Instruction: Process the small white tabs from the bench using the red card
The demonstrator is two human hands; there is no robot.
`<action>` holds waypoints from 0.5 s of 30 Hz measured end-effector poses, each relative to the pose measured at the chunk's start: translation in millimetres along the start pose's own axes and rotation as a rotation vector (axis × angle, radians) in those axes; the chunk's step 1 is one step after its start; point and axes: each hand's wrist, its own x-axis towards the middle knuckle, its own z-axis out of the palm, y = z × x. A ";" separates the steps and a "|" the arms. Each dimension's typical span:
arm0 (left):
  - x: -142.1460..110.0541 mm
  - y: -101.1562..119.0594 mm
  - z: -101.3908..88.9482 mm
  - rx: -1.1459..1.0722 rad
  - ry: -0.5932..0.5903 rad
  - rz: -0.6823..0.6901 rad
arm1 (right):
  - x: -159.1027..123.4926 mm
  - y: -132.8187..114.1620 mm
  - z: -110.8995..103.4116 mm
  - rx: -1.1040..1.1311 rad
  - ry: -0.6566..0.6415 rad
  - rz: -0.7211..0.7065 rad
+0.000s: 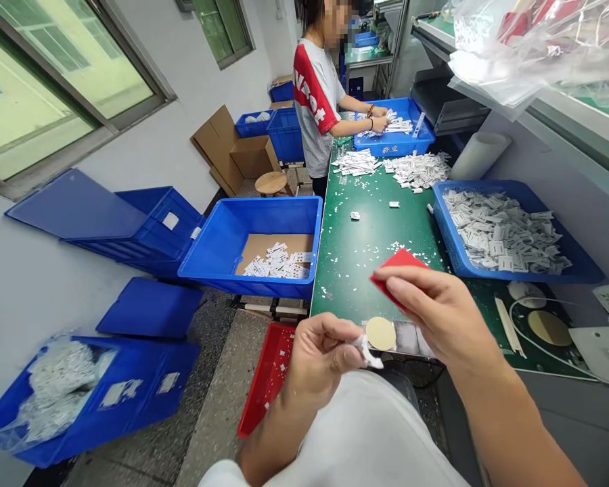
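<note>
My left hand point(317, 358) is closed in a pinch on a small white plastic piece point(370, 355), held in front of my shirt near the bench's front edge. Part of the piece is hidden by the fingers. Up and to the right, my right hand point(441, 311) grips a thin flat red sheet point(403, 262) between thumb and fingers, tilted over the green bench top point(350, 251). Between the hands a round beige disc point(380, 333) lies at the bench edge. Two loose white pieces, one of them a small part point(394, 204), lie farther back among white scraps.
On the right stands a blue basket point(441, 223) heaped with white parts. A blue bin point(248, 210) with white strips is left of the bench, above a red tray point(256, 385). Across the bench a co-worker point(317, 101) handles white strips over a blue tray point(393, 147).
</note>
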 end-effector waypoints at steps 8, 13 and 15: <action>-1.3 3.8 -2.8 -0.002 -0.002 0.039 | 11.9 4.8 4.0 -0.187 0.181 0.011; -1.8 4.6 -4.1 0.025 -0.005 0.048 | -2.6 -0.6 9.4 -0.121 0.119 0.029; -1.0 4.8 -4.3 0.034 -0.002 0.048 | -6.7 -2.1 10.7 -0.079 0.107 0.014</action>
